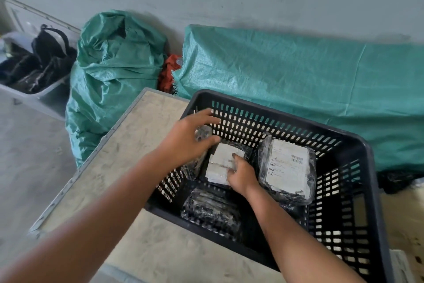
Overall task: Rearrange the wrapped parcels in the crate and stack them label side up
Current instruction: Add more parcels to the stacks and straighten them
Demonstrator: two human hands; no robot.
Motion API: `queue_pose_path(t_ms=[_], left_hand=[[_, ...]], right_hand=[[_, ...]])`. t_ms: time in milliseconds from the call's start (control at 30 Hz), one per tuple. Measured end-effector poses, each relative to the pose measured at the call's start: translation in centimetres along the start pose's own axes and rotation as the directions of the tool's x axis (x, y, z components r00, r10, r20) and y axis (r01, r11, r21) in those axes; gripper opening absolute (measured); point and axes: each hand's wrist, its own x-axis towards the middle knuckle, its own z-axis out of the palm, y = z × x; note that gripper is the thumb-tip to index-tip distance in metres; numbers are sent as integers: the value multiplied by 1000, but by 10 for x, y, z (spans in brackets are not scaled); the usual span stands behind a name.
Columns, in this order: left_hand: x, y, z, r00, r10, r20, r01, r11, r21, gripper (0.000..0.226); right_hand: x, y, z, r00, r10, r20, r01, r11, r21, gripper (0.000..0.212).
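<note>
A black slotted plastic crate (367, 152) stands on a wooden table and holds several parcels wrapped in clear film. At its right lies a large parcel (286, 165) with its white barcode label facing up. In the middle, a smaller parcel (221, 163) also shows a white label; my right hand (242, 173) grips its near right edge. My left hand (190, 138) reaches over the crate's left wall, fingers curled round an upright parcel (203, 133) leaning in the far left corner. A dark parcel (211, 209) with no label showing lies at the crate's near side.
The table (128, 161) has a metal-edged rim and bare surface left of the crate. Behind it stand a stuffed green woven sack (114, 71) and a green-covered bulk (298, 76) against the wall. A grey bin (49, 97) of dark items sits far left.
</note>
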Motion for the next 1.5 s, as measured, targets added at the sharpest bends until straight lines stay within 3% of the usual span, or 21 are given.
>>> queue_pose_path(t_ms=[100, 167, 267, 333, 400, 567, 933, 1133, 1233, 1300, 1400, 1500], left_hand=[[-27, -21, -28, 987, -93, -135, 106, 989, 98, 46], [-42, -38, -33, 970, -227, -87, 237, 962, 136, 50], [-58, -52, -29, 966, -257, 39, 253, 963, 92, 57], [-63, -53, -24, 970, -210, 123, 200, 975, 94, 62], [-64, -59, -16, 973, -199, 112, 189, 977, 94, 53], [-62, -63, -12, 970, -232, 78, 219, 964, 153, 69], [-61, -61, -9, 972, -229, 45, 223, 968, 116, 68], [-61, -64, -9, 970, -238, 57, 233, 968, 92, 66], [-61, -59, -13, 978, -200, 60, 183, 960, 211, 54], [-58, -52, -15, 994, -107, -24, 109, 945, 308, 49], [-47, -24, -19, 986, 56, -154, -32, 988, 153, 34], [-32, 4, -21, 1000, -3, -23, -3, 972, -235, 29]], right_hand=[[0, -27, 1, 996, -72, -45, 75, 994, 85, 62], [-2, -47, 6, 978, -207, 11, 203, 969, 143, 69], [-5, -68, 18, 921, -349, 171, 314, 928, 202, 81], [-3, -72, 27, 916, -334, 223, 298, 937, 183, 84], [-3, -69, 34, 923, -318, 215, 291, 945, 147, 91], [-7, -63, 46, 951, -310, 4, 308, 948, 83, 85], [-3, -56, 28, 972, -215, -92, 234, 909, 345, 75], [-10, -56, -22, 992, -128, -4, 115, 880, 461, 65], [-31, -58, -54, 982, -190, 2, 173, 902, 396, 61], [-47, -60, -77, 973, -229, 8, 210, 908, 363, 60], [-69, -67, -116, 960, -278, 24, 248, 890, 383, 63], [-90, -73, -157, 927, -374, 26, 338, 862, 378, 57]])
